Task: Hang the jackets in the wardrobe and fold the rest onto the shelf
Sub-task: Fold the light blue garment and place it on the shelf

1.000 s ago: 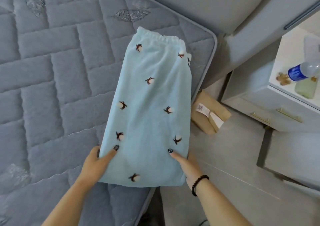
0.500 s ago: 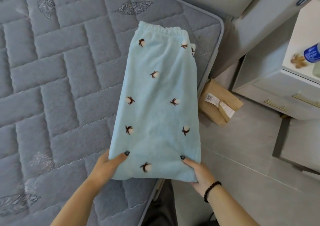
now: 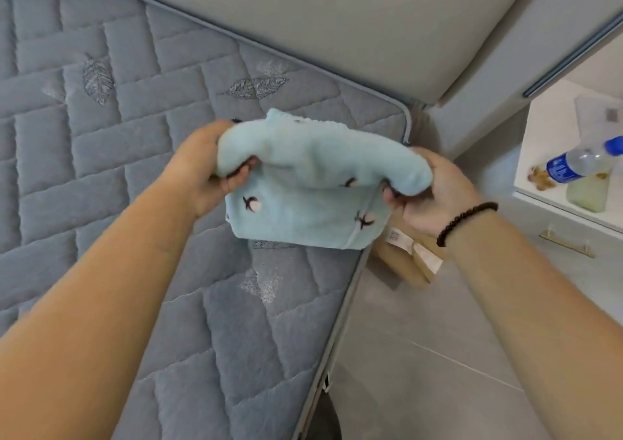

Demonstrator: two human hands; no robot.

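Your left hand grips the left end of the pale blue fleece trousers; your right hand, a bead bracelet at its wrist, grips the right end; the trousers are doubled over between your hands, above the mattress edge; a cardboard parcel lies on the floor beside the bed.

grey quilted mattress; brown parcel on floor beside it; bottle lying on white nightstand
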